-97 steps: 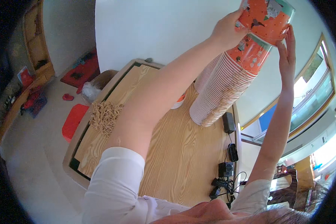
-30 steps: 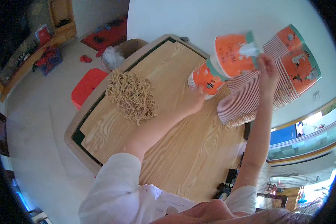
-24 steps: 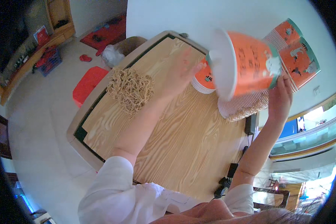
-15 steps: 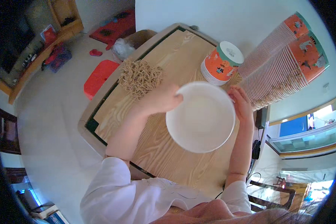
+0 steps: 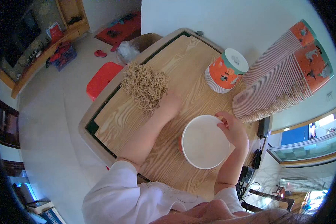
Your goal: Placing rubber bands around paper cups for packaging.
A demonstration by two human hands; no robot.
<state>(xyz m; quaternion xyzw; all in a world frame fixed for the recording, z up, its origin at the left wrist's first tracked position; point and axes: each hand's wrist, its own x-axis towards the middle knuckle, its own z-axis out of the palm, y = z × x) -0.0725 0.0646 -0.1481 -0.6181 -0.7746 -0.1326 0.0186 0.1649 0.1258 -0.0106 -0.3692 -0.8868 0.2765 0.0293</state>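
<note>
A white-lined paper bucket [image 5: 205, 143] stands on the table with its open mouth toward me and a sliver of orange outer wall at its left. My right hand [image 5: 233, 128] grips its far right rim, fingers bent over the edge. The inside of the bucket looks bare. Up at the left, my left hand [image 5: 171, 105] is at the near right edge of a loose heap of tan strings [image 5: 143, 86]. Its fingers point down and away, mostly hidden behind the back of the hand, so their grip does not show.
Beyond the bucket, a short upside-down stack of orange and green paper buckets [image 5: 226, 71] stands on the wooden tabletop [image 5: 186, 59]. Long nested bucket stacks [image 5: 276, 82] lean at the right, tan strings over the nearer one. A red stool [image 5: 102, 80] is past the left edge.
The paper bucket has come down and nearer me, out of my left hand. That hand has moved to the string heap. My right hand has stayed at the bucket's rim.
</note>
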